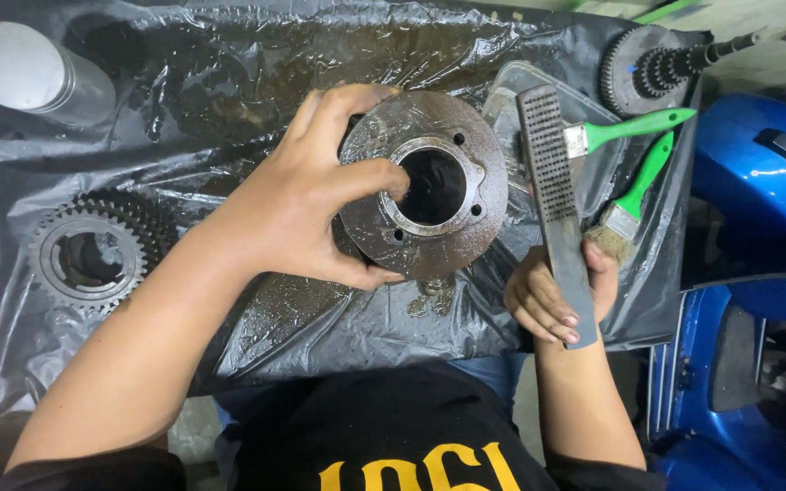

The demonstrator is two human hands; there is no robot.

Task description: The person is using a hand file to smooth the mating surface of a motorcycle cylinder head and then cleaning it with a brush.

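A person's left hand (297,205) clasps a rusty round metal hub (425,186), fingers curled over its rim above the oily black plastic sheet (229,82). The right hand (557,295) grips a wire brush (552,195) just beside it, near two green-handled brushes (639,150).

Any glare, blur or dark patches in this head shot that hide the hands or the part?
Head view: sharp overall; glare streaks the wet black plastic sheet; the round metal part in the left hand is evenly lit, its bore dark; the right hand gripping the wire brush is clear.
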